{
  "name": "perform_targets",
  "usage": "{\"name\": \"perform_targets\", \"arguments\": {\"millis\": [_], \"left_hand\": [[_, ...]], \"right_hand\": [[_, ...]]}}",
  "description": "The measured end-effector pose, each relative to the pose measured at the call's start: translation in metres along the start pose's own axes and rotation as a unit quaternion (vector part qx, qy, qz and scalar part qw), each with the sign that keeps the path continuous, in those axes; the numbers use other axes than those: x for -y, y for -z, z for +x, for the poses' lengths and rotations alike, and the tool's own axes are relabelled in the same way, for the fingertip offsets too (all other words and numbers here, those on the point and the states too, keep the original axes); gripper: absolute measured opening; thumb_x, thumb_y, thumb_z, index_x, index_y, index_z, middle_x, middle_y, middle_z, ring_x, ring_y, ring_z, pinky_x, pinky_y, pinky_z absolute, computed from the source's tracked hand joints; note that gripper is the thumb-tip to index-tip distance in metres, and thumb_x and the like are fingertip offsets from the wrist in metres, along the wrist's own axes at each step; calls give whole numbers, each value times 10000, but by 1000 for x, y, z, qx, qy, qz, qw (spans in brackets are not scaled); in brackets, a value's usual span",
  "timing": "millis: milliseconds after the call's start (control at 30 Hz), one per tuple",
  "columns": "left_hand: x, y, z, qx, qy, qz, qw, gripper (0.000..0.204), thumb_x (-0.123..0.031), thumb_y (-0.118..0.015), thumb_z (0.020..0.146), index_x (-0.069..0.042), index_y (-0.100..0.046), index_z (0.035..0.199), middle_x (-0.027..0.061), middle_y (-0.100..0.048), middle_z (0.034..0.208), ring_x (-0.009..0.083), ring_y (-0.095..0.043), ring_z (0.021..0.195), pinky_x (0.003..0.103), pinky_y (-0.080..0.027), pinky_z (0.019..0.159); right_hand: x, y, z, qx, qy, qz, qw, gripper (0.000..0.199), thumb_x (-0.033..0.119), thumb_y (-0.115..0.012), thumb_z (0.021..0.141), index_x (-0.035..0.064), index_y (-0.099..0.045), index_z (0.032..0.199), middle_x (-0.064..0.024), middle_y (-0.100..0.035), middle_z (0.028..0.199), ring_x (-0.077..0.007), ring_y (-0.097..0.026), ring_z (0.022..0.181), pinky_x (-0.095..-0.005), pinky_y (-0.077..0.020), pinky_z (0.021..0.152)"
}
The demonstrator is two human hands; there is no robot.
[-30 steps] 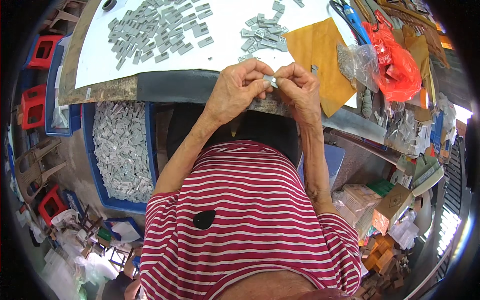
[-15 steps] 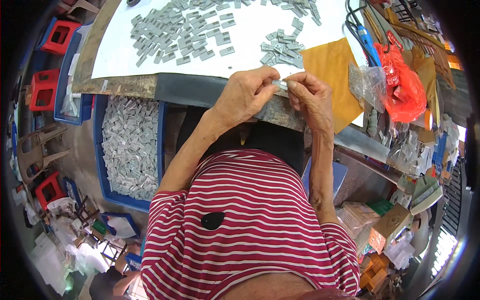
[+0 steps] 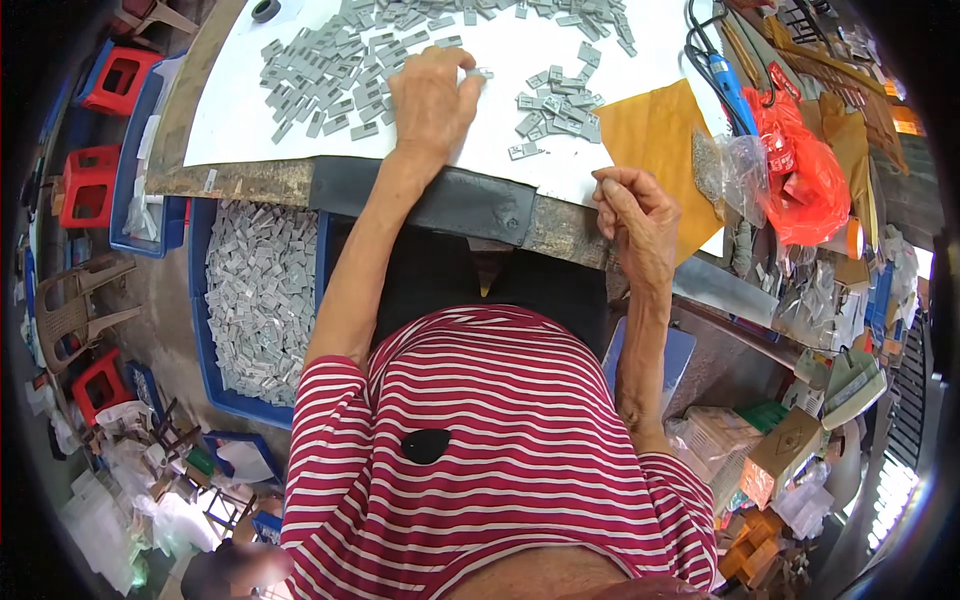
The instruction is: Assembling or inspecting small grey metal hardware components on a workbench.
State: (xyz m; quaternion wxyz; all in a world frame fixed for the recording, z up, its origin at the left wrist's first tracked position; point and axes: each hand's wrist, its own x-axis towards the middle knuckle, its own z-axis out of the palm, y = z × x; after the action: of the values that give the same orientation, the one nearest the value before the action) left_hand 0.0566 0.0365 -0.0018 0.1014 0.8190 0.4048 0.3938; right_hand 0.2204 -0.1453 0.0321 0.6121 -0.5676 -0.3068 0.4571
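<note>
My left hand [image 3: 432,105] reaches over the white sheet at the right edge of the larger spread of small grey rectangular pieces [image 3: 325,80]. Its thumb and forefinger close at one end of a grey piece [image 3: 484,73], which pokes out beside the fingertips. Close to the table's front edge is my right hand [image 3: 640,215], its thumb and fingertips pinched together; whatever they may hold is too small to make out. Between the hands, a single grey piece [image 3: 525,151] lies on the sheet just below a smaller heap of like pieces [image 3: 562,108].
Brown paper [image 3: 650,140] lies right of the heap. Beyond it are a blue-handled tool [image 3: 733,92] with a cable and a red plastic bag [image 3: 800,170]. A blue crate [image 3: 202,300] full of grey pieces stands below the table at left. A black ring [image 3: 265,11] lies far left.
My hands, together on one grey piece before, have parted. The left has moved up and left to the larger spread; the right has dropped slightly. A piece now lies below the heap.
</note>
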Motion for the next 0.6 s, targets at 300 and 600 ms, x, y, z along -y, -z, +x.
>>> {"name": "perform_targets", "arguments": {"millis": [300,600], "left_hand": [[6,-12,1,36,34,93,994,175,-173,-630,699,-82,-643,847,67,-574,823,246,-506,835,427,-349,713],[-16,-9,1,39,-14,95,995,179,-127,-631,696,-76,-642,867,70,-549,826,249,-491,836,398,-364,717]], "right_hand": [[-1,13,-13,-14,-9,-20,1000,147,55,-556,837,-52,-586,935,-57,-565,731,-60,-469,546,-180,-367,455],[5,18,-21,-44,-6,-10,999,130,29,-550,830,-51,-591,923,-50,-560,711,-60,-463,533,-181,-366,452]]}}
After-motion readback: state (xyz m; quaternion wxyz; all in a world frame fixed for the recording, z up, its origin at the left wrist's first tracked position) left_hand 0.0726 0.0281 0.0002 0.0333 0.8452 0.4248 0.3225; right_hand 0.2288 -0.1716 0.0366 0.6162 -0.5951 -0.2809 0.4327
